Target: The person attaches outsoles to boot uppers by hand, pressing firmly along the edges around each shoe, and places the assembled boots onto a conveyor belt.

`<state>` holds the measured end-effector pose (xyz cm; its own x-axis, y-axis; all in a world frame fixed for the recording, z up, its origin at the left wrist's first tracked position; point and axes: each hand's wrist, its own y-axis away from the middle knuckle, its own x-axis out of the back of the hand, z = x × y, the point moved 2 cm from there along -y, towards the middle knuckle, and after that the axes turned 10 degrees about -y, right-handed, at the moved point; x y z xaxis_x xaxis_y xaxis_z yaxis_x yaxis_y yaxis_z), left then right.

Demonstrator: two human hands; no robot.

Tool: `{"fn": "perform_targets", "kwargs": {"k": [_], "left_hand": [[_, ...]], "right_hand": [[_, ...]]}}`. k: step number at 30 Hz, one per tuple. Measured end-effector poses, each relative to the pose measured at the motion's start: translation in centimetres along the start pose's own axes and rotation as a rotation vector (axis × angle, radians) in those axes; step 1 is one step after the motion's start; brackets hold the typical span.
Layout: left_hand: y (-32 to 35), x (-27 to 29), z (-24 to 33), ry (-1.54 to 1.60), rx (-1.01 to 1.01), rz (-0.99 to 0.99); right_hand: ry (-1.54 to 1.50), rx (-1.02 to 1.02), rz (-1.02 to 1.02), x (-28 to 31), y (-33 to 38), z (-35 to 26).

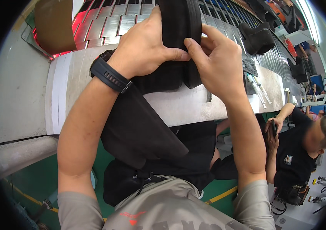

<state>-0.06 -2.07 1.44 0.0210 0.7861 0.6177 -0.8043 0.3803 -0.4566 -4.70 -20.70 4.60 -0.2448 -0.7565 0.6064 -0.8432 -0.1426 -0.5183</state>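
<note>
A black boot [174, 34] lies across the workbench's near side, its sole edge turned to the right. Its soft dark shaft [142, 128] hangs over the bench edge toward my lap. My left hand [144, 48], with a black watch on the wrist, grips the boot from the left; the thumb lies across it and the other fingers are partly hidden. From the right, my right hand [218, 57] pinches the sole edge, thumb on the near face and fingers curled behind. Both thumb tips are close together. The boot's far end is cut off by the top of the picture.
Beyond the pale workbench [74, 76] runs a metal conveyor [113, 25], lit red at left near a brown panel [54, 27]. Another black boot [257, 38] stands on it. Slim white tools [259, 90] lie at right. A seated co-worker [295, 145] holds a phone.
</note>
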Motion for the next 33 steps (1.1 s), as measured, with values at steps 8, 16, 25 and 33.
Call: {"fn": "perform_targets", "kwargs": {"k": [8,16,25,33], "left_hand": [[0.1,0.1,0.7,0.006,-0.006,0.027],[-0.1,-1.2,-0.5,-0.213,0.104,0.061],[1.8,-0.8,3.6,-0.331,0.052,0.08],[2.8,-0.7,5.2,-0.355,0.055,0.173]], "right_hand": [[-0.237,-0.02,-0.009,0.6,-0.3,0.4],[0.326,0.032,-0.062,-0.8,0.7,-3.7],[-1.431,-0.074,0.131,1.5,-9.2,2.2],[-0.185,-0.004,-0.111,1.7,-8.5,-4.5]]}}
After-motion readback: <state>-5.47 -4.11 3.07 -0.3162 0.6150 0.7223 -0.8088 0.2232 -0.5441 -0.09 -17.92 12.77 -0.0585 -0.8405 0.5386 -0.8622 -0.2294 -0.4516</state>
